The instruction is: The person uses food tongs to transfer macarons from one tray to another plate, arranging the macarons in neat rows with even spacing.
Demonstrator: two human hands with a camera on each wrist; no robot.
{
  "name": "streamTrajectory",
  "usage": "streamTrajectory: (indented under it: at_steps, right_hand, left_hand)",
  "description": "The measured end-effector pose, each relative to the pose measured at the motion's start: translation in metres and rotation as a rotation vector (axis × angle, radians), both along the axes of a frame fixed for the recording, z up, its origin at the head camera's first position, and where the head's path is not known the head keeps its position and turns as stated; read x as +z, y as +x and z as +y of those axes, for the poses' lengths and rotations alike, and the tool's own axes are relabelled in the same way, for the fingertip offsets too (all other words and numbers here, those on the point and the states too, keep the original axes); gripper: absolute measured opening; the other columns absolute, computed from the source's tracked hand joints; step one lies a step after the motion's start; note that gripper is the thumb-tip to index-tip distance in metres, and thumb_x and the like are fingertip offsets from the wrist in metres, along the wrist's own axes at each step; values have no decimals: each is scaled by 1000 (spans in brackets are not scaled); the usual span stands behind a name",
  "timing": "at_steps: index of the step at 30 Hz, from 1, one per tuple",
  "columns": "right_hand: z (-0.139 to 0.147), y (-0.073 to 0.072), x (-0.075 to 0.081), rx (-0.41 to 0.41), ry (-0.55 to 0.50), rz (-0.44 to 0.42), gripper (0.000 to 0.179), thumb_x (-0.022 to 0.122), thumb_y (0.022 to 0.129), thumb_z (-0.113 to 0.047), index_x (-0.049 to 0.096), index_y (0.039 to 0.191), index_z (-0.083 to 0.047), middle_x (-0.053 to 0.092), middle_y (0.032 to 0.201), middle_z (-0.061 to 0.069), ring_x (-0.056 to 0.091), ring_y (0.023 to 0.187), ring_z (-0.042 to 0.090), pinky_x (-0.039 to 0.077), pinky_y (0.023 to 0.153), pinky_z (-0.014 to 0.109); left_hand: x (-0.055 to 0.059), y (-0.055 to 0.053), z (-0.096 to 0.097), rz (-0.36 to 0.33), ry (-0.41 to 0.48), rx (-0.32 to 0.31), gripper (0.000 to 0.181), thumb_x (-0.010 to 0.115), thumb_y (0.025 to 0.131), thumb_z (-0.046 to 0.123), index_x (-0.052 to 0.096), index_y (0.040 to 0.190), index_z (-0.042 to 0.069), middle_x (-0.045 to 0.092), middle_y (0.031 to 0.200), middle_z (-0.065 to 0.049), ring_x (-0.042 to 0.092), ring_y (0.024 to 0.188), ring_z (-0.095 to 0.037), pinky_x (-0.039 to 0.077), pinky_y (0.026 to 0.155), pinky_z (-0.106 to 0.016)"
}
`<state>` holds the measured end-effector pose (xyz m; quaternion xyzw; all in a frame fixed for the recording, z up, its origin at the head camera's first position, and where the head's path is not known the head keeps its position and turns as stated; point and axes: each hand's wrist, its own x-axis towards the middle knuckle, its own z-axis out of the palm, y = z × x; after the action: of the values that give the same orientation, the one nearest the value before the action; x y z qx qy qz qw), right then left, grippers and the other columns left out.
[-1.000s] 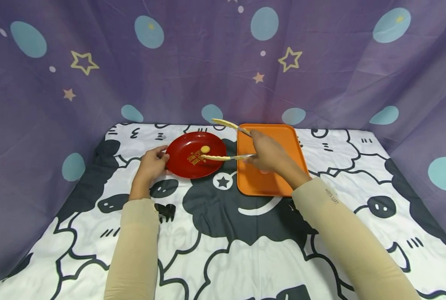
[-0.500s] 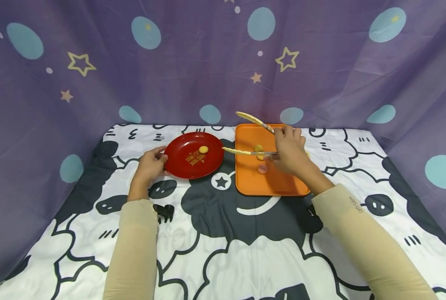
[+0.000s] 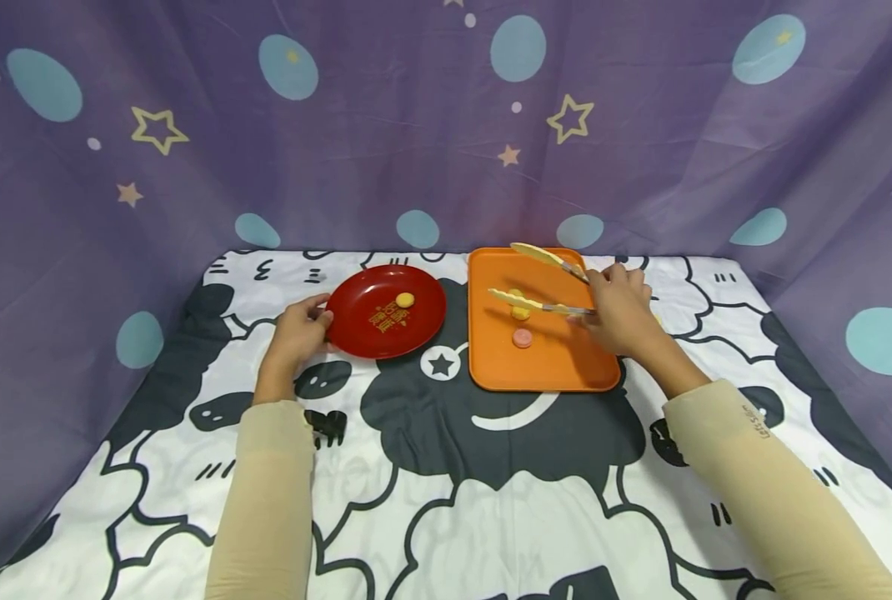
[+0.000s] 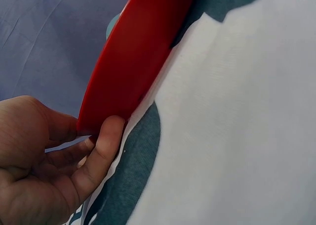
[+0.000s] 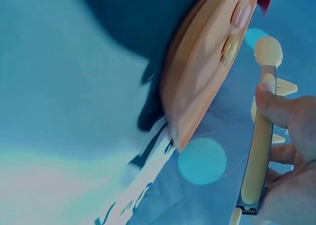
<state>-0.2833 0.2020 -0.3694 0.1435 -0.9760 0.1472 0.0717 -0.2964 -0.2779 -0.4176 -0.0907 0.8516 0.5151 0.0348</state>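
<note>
My left hand [image 3: 296, 333] pinches the left rim of a red plate [image 3: 356, 304]; in the left wrist view the thumb and fingers [image 4: 106, 146] are on the plate's edge. A small round yellow piece [image 3: 404, 300] lies on the plate, near gold lettering. In my right hand [image 3: 622, 310] are tongs [image 3: 542, 254] with cream tips, spread apart above an orange tray [image 3: 558, 367]. Nothing shows between the tips. On the tray lie a pink disc [image 3: 522, 337] and small yellow pieces [image 3: 520, 313], partly hidden behind the lower tong arm.
A cloth [image 3: 506, 533] with a black and white sheep print covers the table. Behind it hangs a purple curtain [image 3: 386, 150] with stars and blue ovals. The tray stands just right of the plate.
My right hand has carried the spread tongs rightward from over the plate to over the tray, uncovering the pink disc and yellow pieces. The left hand stays at the plate's rim.
</note>
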Motion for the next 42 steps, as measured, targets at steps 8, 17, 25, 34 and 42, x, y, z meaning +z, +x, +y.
streamTrajectory:
  at_steps: [8, 17, 25, 34, 42]
  right_hand:
    - [20, 4, -2, 29, -9, -52, 56, 78, 92, -25, 59, 135, 5, 51, 119, 30, 40, 103, 48, 36, 81, 58]
    - [28, 11, -2, 57, 13, -61, 57, 78, 91, -24, 60, 137, 5, 56, 119, 28, 45, 101, 46, 40, 83, 58]
    - [40, 23, -4, 66, 45, -44, 57, 81, 89, -25, 63, 133, 6, 59, 114, 24, 48, 96, 43, 41, 79, 55]
    - [39, 21, -8, 80, 74, -64, 57, 81, 89, -25, 63, 134, 6, 60, 117, 25, 49, 98, 44, 42, 80, 55]
    - [40, 17, -10, 98, 86, -87, 54, 81, 89, -25, 65, 130, 6, 61, 117, 26, 52, 102, 46, 43, 83, 57]
  left_hand:
    - [2, 1, 2, 4, -18, -1, 50, 47, 109, 14, 39, 158, 10, 51, 138, -23, 63, 96, -30, 63, 68, -30]
    - [-1, -1, 1, 3, 3, -4, 50, 46, 109, 15, 39, 158, 10, 49, 139, -23, 63, 96, -29, 63, 68, -31]
    - [-1, -1, 2, -4, -22, 2, 50, 46, 110, 15, 39, 158, 10, 50, 137, -23, 63, 94, -30, 63, 67, -30]
    - [-1, -1, 2, 0, -11, 12, 49, 46, 109, 15, 40, 158, 10, 51, 134, -22, 63, 91, -27, 62, 67, -29]
    - [-1, -2, 1, -11, -2, 17, 50, 46, 110, 15, 39, 159, 12, 49, 136, -22, 62, 94, -30, 62, 67, -30]
